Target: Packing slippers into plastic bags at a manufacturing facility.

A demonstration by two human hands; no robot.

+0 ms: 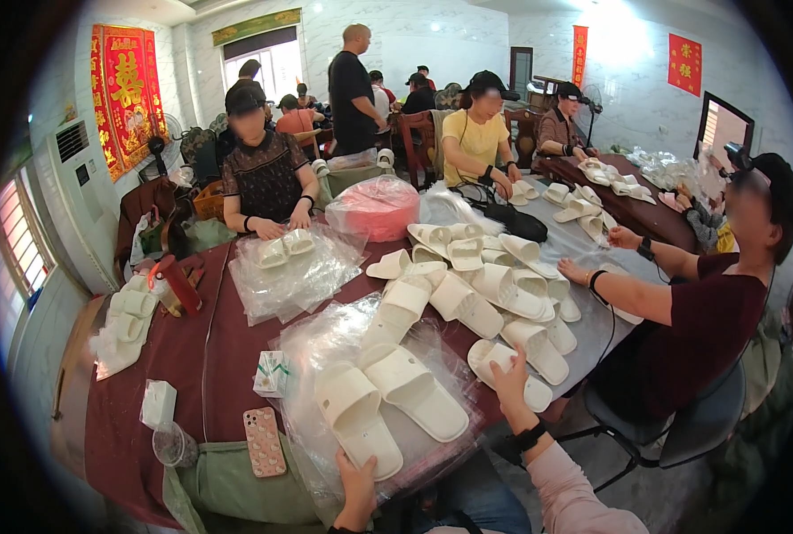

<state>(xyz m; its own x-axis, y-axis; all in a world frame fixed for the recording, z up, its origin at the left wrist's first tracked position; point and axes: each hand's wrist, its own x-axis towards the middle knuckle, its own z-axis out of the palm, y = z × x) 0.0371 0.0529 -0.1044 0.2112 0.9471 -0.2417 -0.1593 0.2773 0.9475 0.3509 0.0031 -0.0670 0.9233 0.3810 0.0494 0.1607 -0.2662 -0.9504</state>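
Two white slippers point(418, 400) lie side by side on a stack of clear plastic bags point(312, 343) in front of me. My left hand point(357, 483) is closed round the heel end of the left slipper point(366, 432) of this pair. To the right, my right hand point(510, 388) grips another white slipper point(537, 392) at the near edge of the pile, with its fingers over the strap. Beyond the hands, a heap of white slippers point(464, 304) spreads across the table, several overlapping. Part of the right-hand slipper is hidden behind my fingers.
The table has a dark red cloth point(183, 365). On its left are a phone point(264, 442), a small box point(272, 374), a plastic cup point(175, 445) and a red flask point(177, 287). A pink wrapped bundle point(374, 209) stands further back. Co-workers sit round the table; one person's hand point(574, 271) is near the heap.
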